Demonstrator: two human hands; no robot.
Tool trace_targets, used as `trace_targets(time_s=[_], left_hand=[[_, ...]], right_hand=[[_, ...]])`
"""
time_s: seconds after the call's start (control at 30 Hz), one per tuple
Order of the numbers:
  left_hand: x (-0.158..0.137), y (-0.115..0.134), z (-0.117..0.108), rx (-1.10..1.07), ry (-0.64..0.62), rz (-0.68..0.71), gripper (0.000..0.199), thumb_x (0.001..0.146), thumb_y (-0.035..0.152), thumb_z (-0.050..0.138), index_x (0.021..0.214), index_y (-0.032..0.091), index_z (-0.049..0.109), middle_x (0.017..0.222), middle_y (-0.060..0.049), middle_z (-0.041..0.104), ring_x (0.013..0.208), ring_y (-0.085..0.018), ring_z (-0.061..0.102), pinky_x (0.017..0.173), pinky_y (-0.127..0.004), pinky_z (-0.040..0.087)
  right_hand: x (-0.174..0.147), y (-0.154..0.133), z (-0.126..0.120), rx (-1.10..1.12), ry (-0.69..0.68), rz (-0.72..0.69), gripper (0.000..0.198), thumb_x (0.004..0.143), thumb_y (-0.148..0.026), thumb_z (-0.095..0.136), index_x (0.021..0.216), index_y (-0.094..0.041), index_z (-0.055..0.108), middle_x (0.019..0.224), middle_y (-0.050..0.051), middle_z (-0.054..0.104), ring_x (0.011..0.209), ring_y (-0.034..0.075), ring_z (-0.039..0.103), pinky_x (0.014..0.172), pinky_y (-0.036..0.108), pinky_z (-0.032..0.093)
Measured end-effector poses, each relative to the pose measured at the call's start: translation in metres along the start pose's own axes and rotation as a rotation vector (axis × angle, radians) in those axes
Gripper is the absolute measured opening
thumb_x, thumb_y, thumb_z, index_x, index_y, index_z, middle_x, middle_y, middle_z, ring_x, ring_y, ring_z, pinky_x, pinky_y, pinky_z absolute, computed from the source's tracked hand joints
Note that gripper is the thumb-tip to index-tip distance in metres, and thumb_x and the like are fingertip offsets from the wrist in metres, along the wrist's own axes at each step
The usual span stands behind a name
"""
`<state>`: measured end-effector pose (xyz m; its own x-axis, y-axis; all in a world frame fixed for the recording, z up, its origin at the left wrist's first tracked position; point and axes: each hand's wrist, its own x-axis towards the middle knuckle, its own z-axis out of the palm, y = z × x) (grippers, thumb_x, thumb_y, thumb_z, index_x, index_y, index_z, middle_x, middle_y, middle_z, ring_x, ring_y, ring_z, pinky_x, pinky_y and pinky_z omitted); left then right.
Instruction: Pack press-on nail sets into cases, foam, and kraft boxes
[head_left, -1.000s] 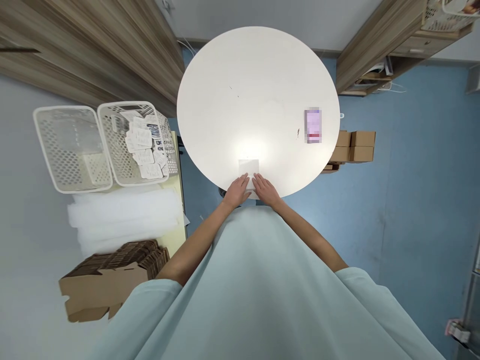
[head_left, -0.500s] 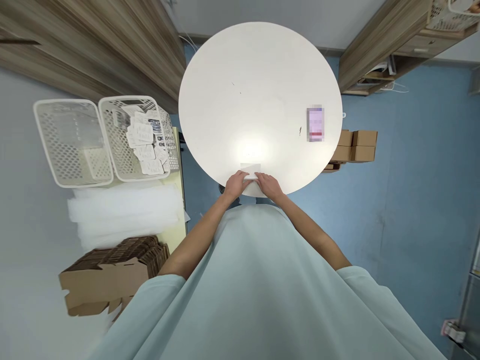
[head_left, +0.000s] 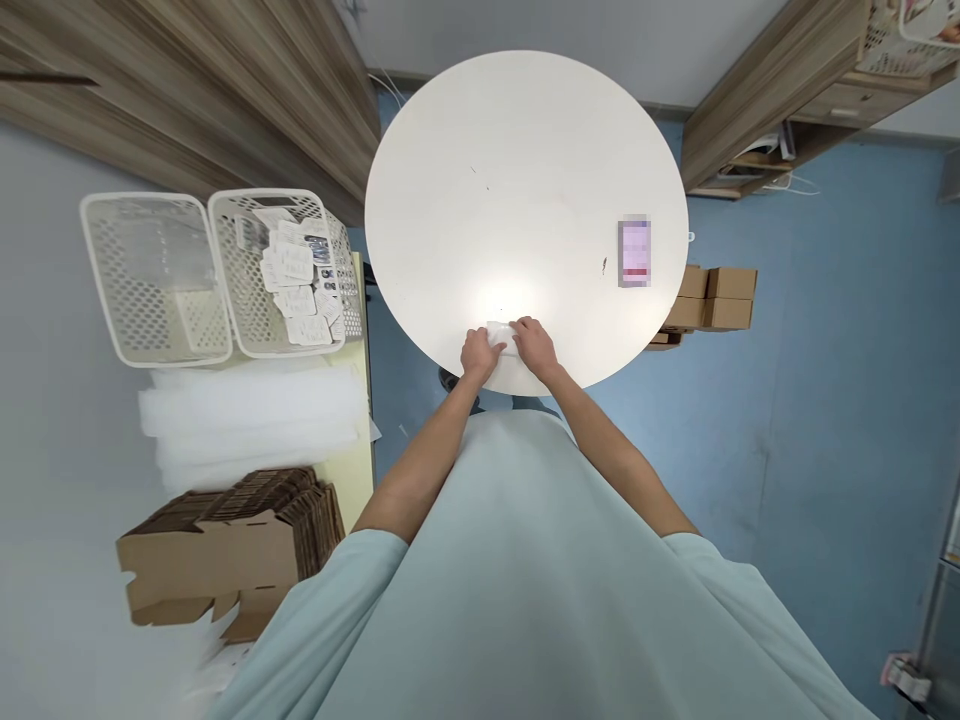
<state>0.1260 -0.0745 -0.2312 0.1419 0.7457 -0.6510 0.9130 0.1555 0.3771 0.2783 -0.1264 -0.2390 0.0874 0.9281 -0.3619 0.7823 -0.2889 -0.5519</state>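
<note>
Near the front edge of the round white table [head_left: 517, 170], a small white folded sheet [head_left: 500, 334] lies between my two hands; whether it is paper or thin foam I cannot make out. My left hand [head_left: 480, 355] has its fingers closed on the sheet's left side. At the right side, my right hand [head_left: 534, 345] pinches it with thumb and curled fingers. Both hands rest at the tabletop, and whatever lies inside the folds is hidden. Against the white table the sheet's outline is faint.
A phone-like object with a blurred screen [head_left: 635, 252] lies at the table's right. Left are a white basket [head_left: 351, 285] of white packets, another basket [head_left: 97, 275], white foam sheets [head_left: 247, 415] and flattened cardboard boxes [head_left: 210, 565]. Brown boxes [head_left: 731, 298] stand right.
The sheet's flat far part has been folded in, so it looks smaller and more bunched. My right hand has moved slightly forward, and both hands have curled more tightly around it.
</note>
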Motion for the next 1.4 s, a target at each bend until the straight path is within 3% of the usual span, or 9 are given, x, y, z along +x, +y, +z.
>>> trace_targets(time_s=[0.13,0.33,0.47,0.67,0.83,0.97,1.2,1.3,1.4], left_hand=[[-0.011,-0.005,0.003,-0.049,0.040,0.045,0.039,0.098,0.035,0.072,0.132,0.020,0.059,0.139,-0.016,0.057,0.122,-0.034,0.064,0.102,-0.044,0.053],[-0.032,-0.013,0.008,-0.096,0.137,0.200,0.050,0.095,0.009,0.063,0.143,0.021,0.055,0.149,-0.016,0.051,0.139,-0.032,0.054,0.108,-0.044,0.053],[-0.029,-0.026,-0.001,-0.076,0.182,0.180,0.057,0.092,0.012,0.071,0.145,0.018,0.052,0.150,-0.019,0.051,0.143,-0.036,0.050,0.114,-0.047,0.048],[-0.014,-0.063,-0.031,-0.149,0.092,0.017,0.040,0.098,0.023,0.071,0.132,0.023,0.051,0.135,-0.013,0.063,0.116,-0.028,0.067,0.100,-0.042,0.052],[-0.004,-0.094,-0.065,-0.137,0.173,-0.028,0.022,0.099,0.021,0.066,0.117,0.023,0.054,0.126,-0.010,0.069,0.116,-0.026,0.067,0.098,-0.039,0.050],[0.001,-0.104,-0.088,-0.102,0.183,-0.083,0.014,0.100,0.022,0.064,0.112,0.023,0.058,0.124,-0.011,0.072,0.113,-0.027,0.068,0.096,-0.040,0.049],[-0.006,-0.097,-0.098,-0.118,0.155,-0.089,0.022,0.101,0.022,0.059,0.123,0.022,0.063,0.121,-0.013,0.076,0.115,-0.029,0.070,0.098,-0.041,0.051],[-0.023,-0.096,-0.096,-0.185,0.183,-0.031,0.033,0.099,0.024,0.061,0.132,0.021,0.062,0.127,-0.012,0.076,0.114,-0.027,0.071,0.102,-0.040,0.053],[-0.050,-0.096,-0.091,-0.264,0.245,-0.022,0.045,0.093,0.013,0.058,0.137,0.021,0.062,0.134,-0.011,0.074,0.114,-0.024,0.072,0.104,-0.038,0.055]], right_hand=[[-0.011,0.005,0.001,0.030,-0.017,0.033,0.029,0.105,-0.020,0.054,0.131,-0.018,0.067,0.130,0.016,0.064,0.121,0.032,0.058,0.100,0.044,0.054],[-0.043,-0.002,0.022,0.155,0.009,0.235,0.014,0.102,-0.032,0.063,0.111,-0.022,0.060,0.111,0.009,0.066,0.093,0.025,0.063,0.083,0.036,0.051],[-0.050,-0.018,0.040,0.227,0.051,0.327,0.017,0.098,-0.035,0.065,0.097,-0.026,0.051,0.096,0.004,0.065,0.085,0.023,0.061,0.079,0.034,0.047],[-0.028,-0.055,0.062,0.273,0.037,0.367,0.030,0.096,-0.037,0.068,0.088,-0.028,0.040,0.086,0.000,0.061,0.082,0.023,0.059,0.075,0.033,0.043],[0.007,-0.101,0.086,0.261,0.027,0.338,0.028,0.096,-0.036,0.067,0.089,-0.028,0.041,0.089,0.003,0.064,0.085,0.025,0.061,0.078,0.035,0.047],[0.024,-0.127,0.095,0.236,0.005,0.310,0.022,0.098,-0.036,0.065,0.094,-0.027,0.046,0.096,0.006,0.068,0.093,0.027,0.065,0.084,0.038,0.051],[0.019,-0.121,0.075,0.274,-0.064,0.318,0.018,0.096,-0.035,0.070,0.095,-0.025,0.055,0.101,0.009,0.076,0.099,0.028,0.071,0.088,0.039,0.054],[0.005,-0.109,0.057,0.319,-0.061,0.304,0.014,0.096,-0.034,0.069,0.097,-0.024,0.059,0.101,0.008,0.077,0.099,0.026,0.073,0.086,0.037,0.055],[-0.013,-0.093,0.036,0.357,-0.073,0.286,0.009,0.096,-0.031,0.063,0.101,-0.024,0.062,0.101,0.007,0.078,0.097,0.024,0.073,0.083,0.035,0.056]])
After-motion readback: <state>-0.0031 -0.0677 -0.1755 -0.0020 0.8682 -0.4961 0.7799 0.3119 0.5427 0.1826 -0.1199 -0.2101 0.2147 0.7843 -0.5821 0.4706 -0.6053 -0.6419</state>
